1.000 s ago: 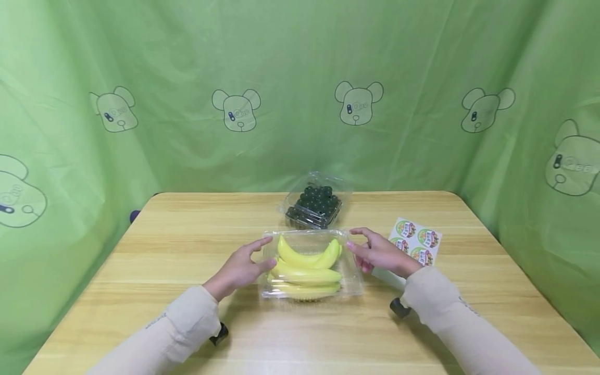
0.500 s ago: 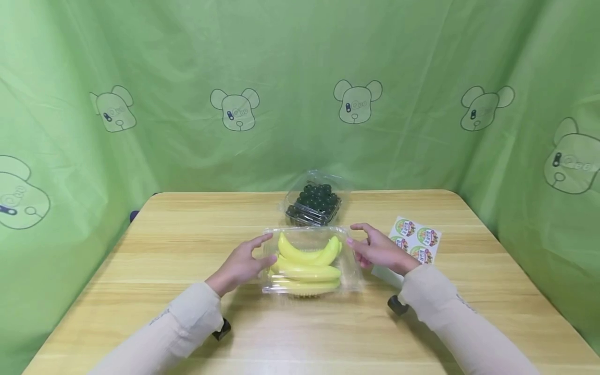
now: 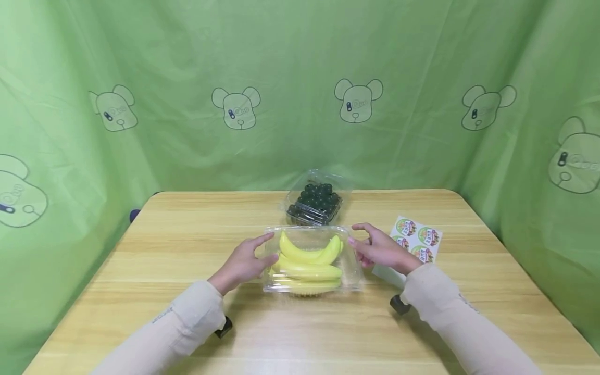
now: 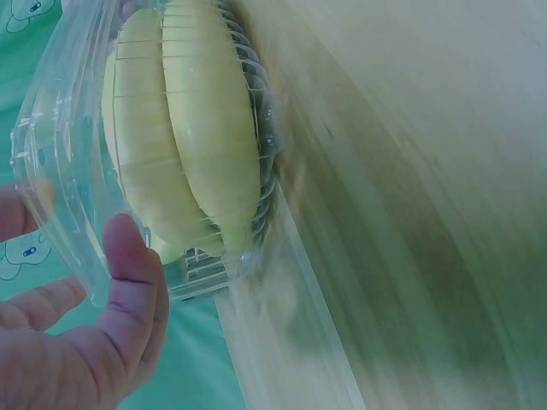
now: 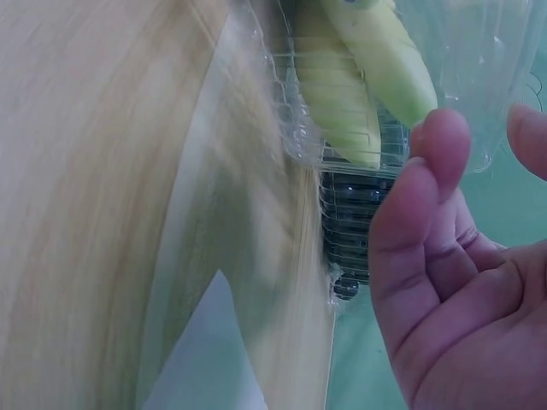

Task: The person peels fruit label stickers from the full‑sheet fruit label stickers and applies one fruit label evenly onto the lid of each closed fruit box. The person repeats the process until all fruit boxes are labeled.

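A clear plastic clamshell box (image 3: 349, 284) with several yellow bananas (image 3: 307, 271) in it stands mid-table. My left hand (image 3: 244, 264) holds its left side, thumb nearer me and index finger farther back. In the left wrist view, the left fingers (image 4: 128, 256) lie around the edge of the raised, see-through lid (image 4: 55, 162). My right hand (image 3: 382, 250) holds the back right corner of the box, and the right wrist view puts the lid's corner (image 5: 485, 162) between thumb and fingers. Whether the lid is latched cannot be made out.
Behind the bananas stands another clear box with its lid up, holding dark grapes (image 3: 319, 200). A white sheet of round fruit stickers (image 3: 427, 237) lies to the right, partly under the right hand. Green curtains (image 3: 300, 146) surround the wooden table (image 3: 164, 245).
The clamshell box and both hands sit slightly higher in the head view, and the camera has shifted a little too. The hold of both hands looks the same.
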The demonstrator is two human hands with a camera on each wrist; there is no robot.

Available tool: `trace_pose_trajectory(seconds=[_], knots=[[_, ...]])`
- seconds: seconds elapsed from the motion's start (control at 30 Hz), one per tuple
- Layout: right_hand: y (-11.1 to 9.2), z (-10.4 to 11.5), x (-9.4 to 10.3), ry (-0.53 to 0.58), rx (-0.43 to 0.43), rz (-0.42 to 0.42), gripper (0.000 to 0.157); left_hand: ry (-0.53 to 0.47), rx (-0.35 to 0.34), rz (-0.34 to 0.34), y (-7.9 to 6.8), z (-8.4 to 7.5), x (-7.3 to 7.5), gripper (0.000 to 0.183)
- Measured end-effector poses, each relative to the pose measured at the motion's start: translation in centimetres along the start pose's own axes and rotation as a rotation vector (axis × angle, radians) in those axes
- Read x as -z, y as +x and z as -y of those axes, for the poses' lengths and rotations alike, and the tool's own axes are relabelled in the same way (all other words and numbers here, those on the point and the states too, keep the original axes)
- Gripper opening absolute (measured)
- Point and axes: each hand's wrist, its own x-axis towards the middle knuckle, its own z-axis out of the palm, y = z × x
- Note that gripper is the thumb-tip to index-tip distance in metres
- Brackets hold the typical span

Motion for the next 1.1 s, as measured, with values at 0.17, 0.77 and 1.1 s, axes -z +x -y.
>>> trace_pose_trajectory(seconds=[0.17,0.77,1.1], knots=[[-0.2,0.1,0.2,-0.038,0.005,-0.009,0.068,-0.006,0.002,0.005,0.1,0.0,-0.1,0.063],[-1.6,-0.2,2.4,-0.152,0.018,-0.078,0.068,-0.014,0.023,0.0,0.1,0.0,0.1,0.063],[-2.4,-1.4,3.6,-0.316,0.035,-0.157,0.066,-0.001,0.034,-0.002,0.2,0.0,0.1,0.065]])
